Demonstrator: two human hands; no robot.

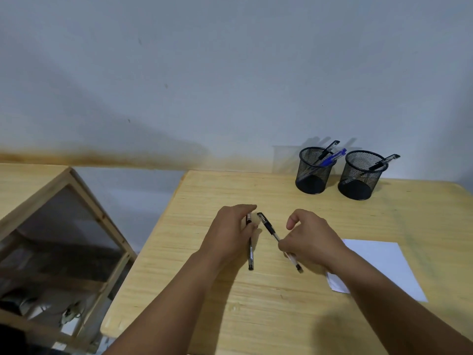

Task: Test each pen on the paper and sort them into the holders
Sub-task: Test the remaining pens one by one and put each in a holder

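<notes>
The right hand's [311, 237] fingers [284, 245] curl round the barrel of a black pen [271, 230], gripping it near mid-length; its capped end points up-left toward the centre of the frame, its tip pokes out below the hand. The left hand [229, 230] curls thumb and fingers round a second pen [250, 254], which hangs nearly upright in the frame, its lower end just over the table [204, 201]. The two pens' upper ends sit close together; whether they touch I cannot tell.

Both pens look light, stiff and smooth, likely to slip or roll if let go, so the ribbed grip near the tip seems the surest hold for writing.

The paper [378, 262] lies at right, partly under the right forearm. Two mesh holders stand upper right, just beside each other and near the wall: the left holder [313, 175] has pens in it, one of them blue, the right holder [361, 179] one. Open table lies between hands and holders. The table's left edge is near the left arm, with a wooden frame [84, 201] beyond.
</notes>
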